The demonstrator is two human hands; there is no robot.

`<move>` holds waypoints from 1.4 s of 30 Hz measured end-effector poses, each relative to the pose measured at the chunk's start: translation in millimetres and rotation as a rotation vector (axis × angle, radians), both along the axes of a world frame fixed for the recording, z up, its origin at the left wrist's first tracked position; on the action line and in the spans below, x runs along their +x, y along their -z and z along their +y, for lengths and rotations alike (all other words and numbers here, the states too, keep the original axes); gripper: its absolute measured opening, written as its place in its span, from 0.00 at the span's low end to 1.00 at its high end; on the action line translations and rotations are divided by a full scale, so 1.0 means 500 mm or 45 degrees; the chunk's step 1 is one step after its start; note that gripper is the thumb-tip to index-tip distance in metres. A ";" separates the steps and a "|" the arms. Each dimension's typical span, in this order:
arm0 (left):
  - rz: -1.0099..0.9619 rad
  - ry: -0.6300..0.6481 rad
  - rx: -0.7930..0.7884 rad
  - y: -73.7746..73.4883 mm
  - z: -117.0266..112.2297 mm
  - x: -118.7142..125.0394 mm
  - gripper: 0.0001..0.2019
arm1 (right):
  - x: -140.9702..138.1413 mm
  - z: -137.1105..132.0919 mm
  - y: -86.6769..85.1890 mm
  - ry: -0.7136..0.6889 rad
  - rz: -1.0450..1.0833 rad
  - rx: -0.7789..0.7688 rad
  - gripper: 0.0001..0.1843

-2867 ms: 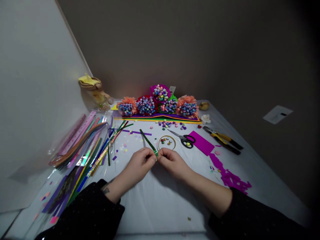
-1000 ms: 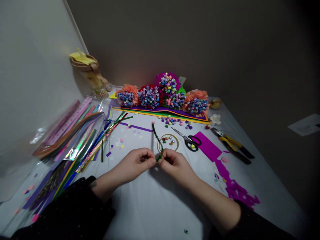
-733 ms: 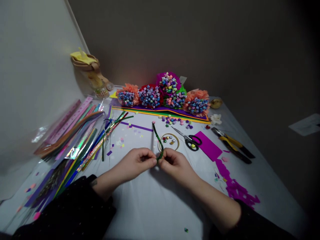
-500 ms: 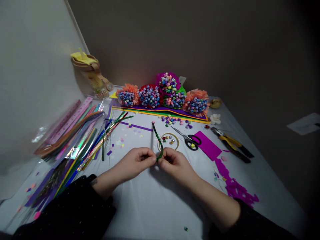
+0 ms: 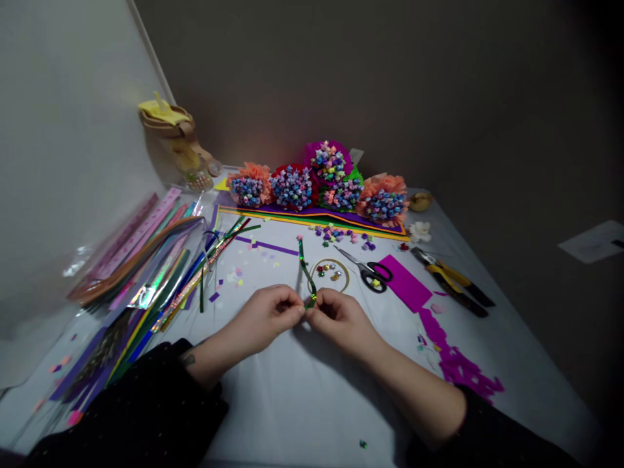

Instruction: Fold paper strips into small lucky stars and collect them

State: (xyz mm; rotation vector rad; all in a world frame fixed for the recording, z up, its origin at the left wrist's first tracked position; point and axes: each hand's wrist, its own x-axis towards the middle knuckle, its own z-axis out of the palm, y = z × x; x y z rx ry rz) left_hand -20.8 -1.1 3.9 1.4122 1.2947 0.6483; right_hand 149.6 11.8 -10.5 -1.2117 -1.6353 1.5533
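A narrow strip of green holographic paper (image 5: 305, 270) rises from between my hands, its lower end folded or twisted. My left hand (image 5: 266, 318) and my right hand (image 5: 338, 318) pinch that end between their fingertips, almost touching each other. The fingers hide the folds. Just beyond my right hand, a thin gold hoop (image 5: 330, 275) lies on the white-covered table (image 5: 302, 403) around a few small shiny paper stars (image 5: 326, 271).
Black-handled scissors (image 5: 370, 275) and a magenta paper sheet (image 5: 404, 283) lie to the right, near yellow-handled pliers (image 5: 451, 281). Paper-star bouquets (image 5: 316, 185) line the back. Bundled coloured strips (image 5: 146, 273) fill the left, with a wall behind.
The green strip stands straighter and less bowed than before, and its lower end shows a tighter fold. My hands stay together at that end.
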 end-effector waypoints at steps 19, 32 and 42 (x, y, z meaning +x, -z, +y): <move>-0.052 -0.045 0.002 -0.004 0.002 0.003 0.06 | -0.002 0.000 -0.009 -0.014 0.044 -0.058 0.09; 0.177 0.002 0.272 0.008 -0.006 0.001 0.05 | -0.004 -0.007 0.004 -0.018 0.019 0.069 0.07; 0.164 -0.028 0.366 -0.002 -0.005 0.000 0.05 | 0.002 -0.013 -0.008 0.222 -0.005 0.381 0.04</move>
